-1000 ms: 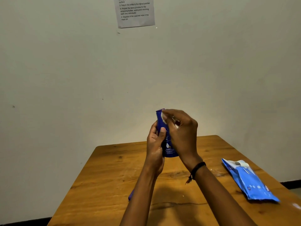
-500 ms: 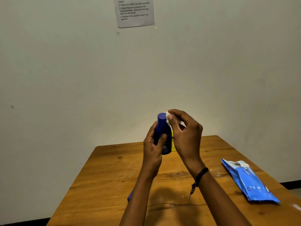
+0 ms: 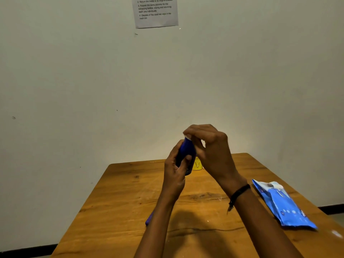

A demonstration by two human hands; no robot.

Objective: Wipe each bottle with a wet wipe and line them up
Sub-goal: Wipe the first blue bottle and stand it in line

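Note:
A dark blue bottle (image 3: 186, 150) is held upright above the wooden table (image 3: 121, 198). My left hand (image 3: 175, 168) grips its body from the left. My right hand (image 3: 208, 148) is curled over the cap and pinches a white wet wipe (image 3: 186, 136) against it; only a sliver of the wipe shows. A small yellow bottle (image 3: 197, 164) stands on the table behind my hands, mostly hidden. The purple tip of another object (image 3: 149, 219) peeks out from under my left forearm.
A blue wet wipe pack (image 3: 284, 205) lies flat near the table's right edge. A printed instruction sheet (image 3: 155, 12) hangs on the pale wall behind the table.
My right hand has moved from beside the cap onto the top of the bottle, covering it with the wipe. The bottle stays upright in my left hand.

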